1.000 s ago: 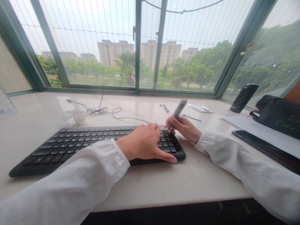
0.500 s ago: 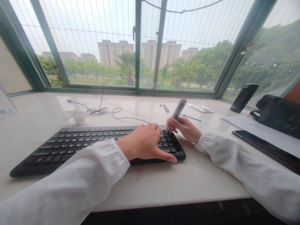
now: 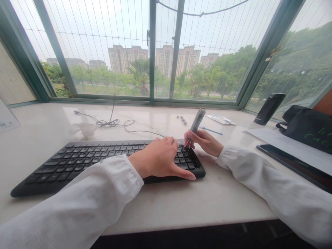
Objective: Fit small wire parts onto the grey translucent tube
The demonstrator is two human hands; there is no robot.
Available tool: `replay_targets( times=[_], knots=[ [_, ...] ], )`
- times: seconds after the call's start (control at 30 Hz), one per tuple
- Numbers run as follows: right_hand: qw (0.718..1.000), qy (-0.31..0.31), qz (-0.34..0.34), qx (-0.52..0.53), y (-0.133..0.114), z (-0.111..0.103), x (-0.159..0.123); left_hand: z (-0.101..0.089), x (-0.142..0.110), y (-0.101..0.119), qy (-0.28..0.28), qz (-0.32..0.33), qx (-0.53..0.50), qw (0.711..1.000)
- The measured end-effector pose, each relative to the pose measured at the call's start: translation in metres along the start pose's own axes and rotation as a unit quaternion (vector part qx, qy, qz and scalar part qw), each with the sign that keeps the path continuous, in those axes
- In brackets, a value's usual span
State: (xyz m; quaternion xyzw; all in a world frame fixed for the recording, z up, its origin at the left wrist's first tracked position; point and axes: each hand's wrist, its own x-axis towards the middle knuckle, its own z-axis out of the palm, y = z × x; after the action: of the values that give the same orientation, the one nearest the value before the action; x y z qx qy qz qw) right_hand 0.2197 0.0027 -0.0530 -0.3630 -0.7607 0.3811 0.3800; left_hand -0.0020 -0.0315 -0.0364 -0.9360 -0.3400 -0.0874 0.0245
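A black keyboard (image 3: 75,159) lies across the pale counter. Over its right part rests my left hand (image 3: 162,157), fingers curled at the far edge and thumb stretched along the near edge, holding it. At the number pad, my right hand (image 3: 203,140) is closed around a grey keycap puller (image 3: 197,121), which is tilted, its thin wire prongs down among the keys. Whether the prongs hook a keycap is too small to tell. Several small loose keycaps (image 3: 183,120) lie beyond the keyboard.
Behind the keyboard runs its coiled cable (image 3: 109,122), near a crumpled translucent wrapper (image 3: 87,130). To the right are a thin blue stick (image 3: 212,130), a flat packet (image 3: 220,119), a phone (image 3: 293,165), a black upright case (image 3: 270,108) and a black bag (image 3: 306,124) on white paper.
The keycap puller's upper end has shifted very slightly left in my right hand. My left hand and the keyboard stay in place.
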Motion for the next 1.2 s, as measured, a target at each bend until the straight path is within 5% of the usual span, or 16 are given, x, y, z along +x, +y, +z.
replay_targets(
  times=[0.23,0.73,1.2],
  knots=[
    [0.998,-0.026,-0.052,-0.011,0.002,-0.004,-0.001,0.001,-0.001,0.000,0.002,0.000,0.001,1.000],
    [0.999,-0.021,-0.017,-0.048,-0.001,0.000,0.007,0.003,0.001,-0.002,0.005,-0.004,0.009,1.000],
    [0.997,-0.054,-0.053,-0.012,0.005,-0.001,0.010,0.003,0.001,-0.001,0.006,-0.004,0.003,1.000]
  ],
)
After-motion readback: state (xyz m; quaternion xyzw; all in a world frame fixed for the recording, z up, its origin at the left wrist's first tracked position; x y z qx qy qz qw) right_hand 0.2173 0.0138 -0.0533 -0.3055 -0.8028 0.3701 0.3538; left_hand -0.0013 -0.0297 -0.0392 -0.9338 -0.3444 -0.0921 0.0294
